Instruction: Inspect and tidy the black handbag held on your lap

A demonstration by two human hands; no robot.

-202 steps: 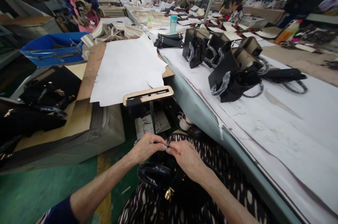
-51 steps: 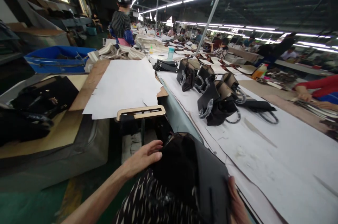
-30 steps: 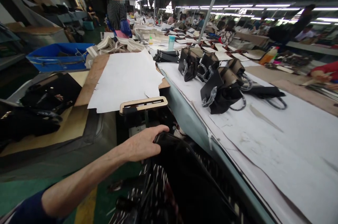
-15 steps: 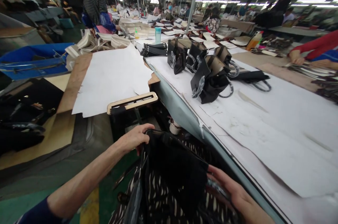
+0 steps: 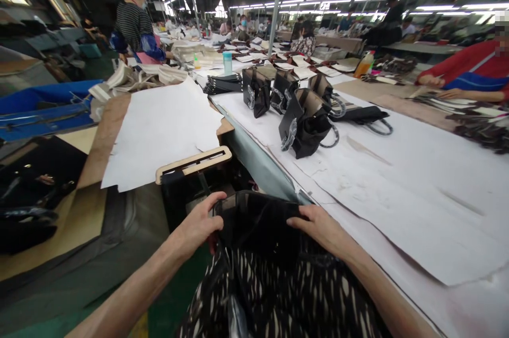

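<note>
Over my lap, in front of the table edge, I hold a black handbag (image 5: 258, 226) by its two upper corners. My left hand (image 5: 207, 218) is closed on its left corner, thumb on the near face. On the right corner, my right hand (image 5: 316, 224) pinches the edge between thumb and fingers. The bag's lower part lies against patterned black-and-white cloth. A plastic-wrapped handle (image 5: 237, 317) hangs below on the left. Just beyond the bag stands a slotted wooden frame (image 5: 194, 163) on a post.
Several black handbags (image 5: 304, 123) with wrapped handles stand on the white-covered table (image 5: 397, 195) to the right. White sheeting (image 5: 159, 131) covers the left table. More black bags (image 5: 43, 179) lie far left, near a blue bin (image 5: 43, 107). A co-worker in red (image 5: 473, 70) sits at right.
My right hand has moved up and left to the bag's upper right corner, and the bag has been raised and squared up. My left hand keeps its hold.
</note>
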